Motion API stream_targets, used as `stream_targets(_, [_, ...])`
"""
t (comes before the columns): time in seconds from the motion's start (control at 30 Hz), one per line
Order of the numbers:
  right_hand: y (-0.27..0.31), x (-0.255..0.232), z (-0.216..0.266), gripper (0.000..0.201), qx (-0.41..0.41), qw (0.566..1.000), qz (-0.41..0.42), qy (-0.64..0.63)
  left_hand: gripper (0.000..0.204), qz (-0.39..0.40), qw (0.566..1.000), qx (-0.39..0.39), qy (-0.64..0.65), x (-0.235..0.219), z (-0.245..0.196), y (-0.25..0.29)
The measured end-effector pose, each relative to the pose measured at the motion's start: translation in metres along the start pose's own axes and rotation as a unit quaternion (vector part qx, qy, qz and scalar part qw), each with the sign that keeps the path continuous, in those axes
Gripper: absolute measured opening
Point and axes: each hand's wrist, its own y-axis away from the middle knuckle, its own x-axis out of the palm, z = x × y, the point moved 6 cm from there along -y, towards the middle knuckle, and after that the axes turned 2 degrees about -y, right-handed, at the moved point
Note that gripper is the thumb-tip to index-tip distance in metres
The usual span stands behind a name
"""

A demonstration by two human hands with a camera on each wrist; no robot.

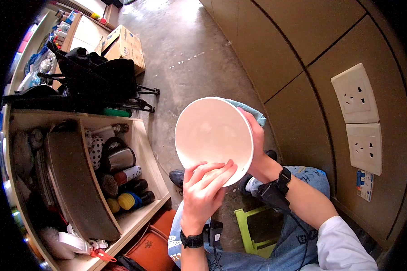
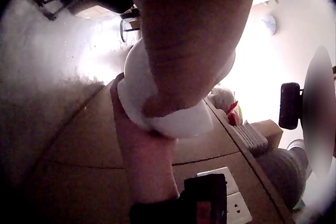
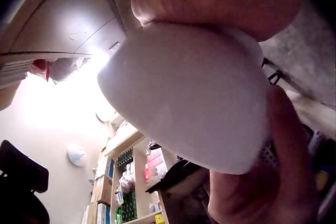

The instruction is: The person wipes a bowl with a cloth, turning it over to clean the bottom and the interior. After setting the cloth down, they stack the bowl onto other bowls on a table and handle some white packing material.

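A deep white bowl (image 1: 208, 131) is tilted with its open mouth toward the head camera. My left hand (image 1: 205, 189) grips the near part of its rim, fingers laid over the inner wall; the left wrist view shows the thumb against the outside. On the far right side, my right hand (image 1: 257, 147) holds the outer wall, its fingers mostly hidden behind the bowl. A light blue cloth (image 1: 257, 116) sticks out beyond the rim by that hand. The right wrist view shows the bowl's smooth outer wall (image 3: 184, 92) between both hands.
A wooden shelf unit (image 1: 144, 149) with a kettle (image 1: 121, 158) and bottles lies left. Behind it are a folded black stroller-like frame (image 1: 95, 72) and a cardboard box (image 1: 129, 49). Brown panels with wall sockets (image 1: 356, 92) stand right. A green stool (image 1: 246, 230) is below.
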Motion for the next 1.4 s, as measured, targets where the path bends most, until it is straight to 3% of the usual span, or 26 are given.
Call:
stream_targets(0.07, [0.001,0.004,0.001,0.04,-0.006,1.0,0.01,-0.009,0.037,-0.003,1.0,-0.005,0.005,0.002,0.0,-0.001])
stream_targets(0.13, [0.003,0.004,0.004,0.04,-0.046,0.995,-0.064,0.053,0.037,-0.005,1.0,-0.009,0.01,0.003,0.0,-0.001])
stream_targets(0.2, [0.003,-0.001,0.005,0.04,-0.061,0.993,-0.076,0.072,0.051,-0.002,1.0,-0.005,0.013,0.005,0.0,0.0])
stream_targets(0.27, [0.006,-0.003,0.007,0.04,-0.076,0.989,-0.088,0.09,0.051,-0.001,1.0,-0.005,0.013,0.005,-0.001,-0.001])
stream_targets(0.33, [0.011,0.003,0.016,0.037,-0.151,0.961,-0.073,0.221,0.051,0.0,1.0,-0.006,0.013,0.005,-0.002,-0.002])
stream_targets(0.43, [0.013,-0.002,0.018,0.034,-0.181,0.928,-0.056,0.32,0.05,-0.004,1.0,-0.007,0.011,0.005,-0.004,-0.002])
stream_targets(0.53, [0.01,-0.007,0.012,0.031,-0.173,0.959,-0.01,0.224,0.047,-0.013,1.0,0.0,0.001,0.004,-0.006,-0.002])
stream_targets(0.57, [0.011,-0.008,0.013,0.031,-0.173,0.959,-0.01,0.224,0.045,-0.018,1.0,0.001,0.004,0.004,-0.007,-0.001])
stream_targets(0.63, [0.014,-0.008,0.016,0.03,-0.175,0.92,-0.027,0.349,0.043,-0.023,1.0,0.002,0.008,0.003,-0.007,0.0])
stream_targets(0.87, [0.019,-0.003,0.017,0.028,-0.199,0.926,0.001,0.322,0.042,-0.025,1.0,0.006,0.012,-0.002,-0.011,0.0])
stream_targets(0.97, [0.014,-0.012,0.011,0.027,-0.147,0.94,-0.047,0.303,0.034,-0.046,0.996,0.013,0.071,-0.008,-0.014,0.0])
stream_targets(1.03, [0.003,-0.026,0.008,0.025,-0.208,0.932,-0.025,0.295,0.029,-0.066,0.99,0.018,0.122,-0.014,-0.014,0.004])
stream_targets(1.13, [0.004,-0.032,0.006,0.024,-0.221,0.924,-0.007,0.311,0.018,-0.167,0.923,-0.009,0.348,-0.023,0.004,0.016])
stream_targets(1.17, [0.004,-0.035,0.007,0.024,-0.221,0.924,-0.007,0.312,0.02,-0.224,0.882,-0.031,0.413,-0.024,0.008,0.017])
stream_targets(1.23, [0.003,-0.034,0.006,0.022,-0.22,0.914,-0.008,0.34,0.022,-0.269,0.85,-0.068,0.448,-0.026,0.014,0.018])
stream_targets(1.37, [0.003,-0.036,0.004,0.021,-0.218,0.926,-0.03,0.306,0.021,-0.221,0.881,-0.051,0.416,-0.028,0.016,0.022])
stream_targets(1.4, [0.001,-0.041,0.002,0.022,-0.209,0.931,-0.029,0.299,0.021,-0.194,0.928,-0.048,0.316,-0.028,0.011,0.021])
